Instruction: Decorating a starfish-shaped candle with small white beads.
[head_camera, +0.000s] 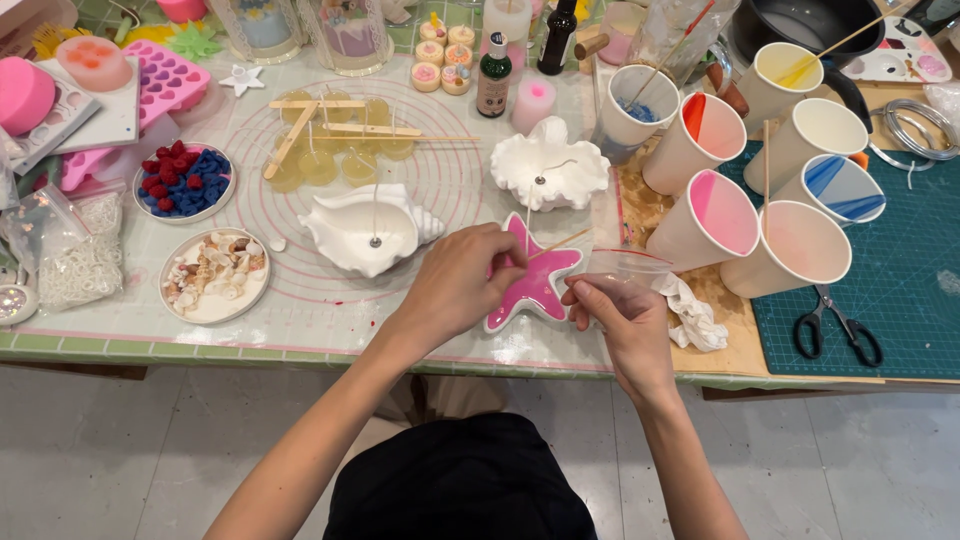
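Left hand (462, 285) rests over the white star-shaped dish filled with pink wax (540, 283), fingertips pinched on the thin white wick standing at the dish's centre, apparently to keep it upright. Right hand (618, 322) sits at the star's right arm, fingers pressed on a small clear plastic bag (630, 264). A thin wooden stick (562, 242) lies across the dish just beyond the pinch. Crumpled white tissue (695, 318) lies touching the right hand; paper cups with pink residue (715, 222) crowd close behind it. A white conch-shaped dish (365, 235) stands left of the pinch.
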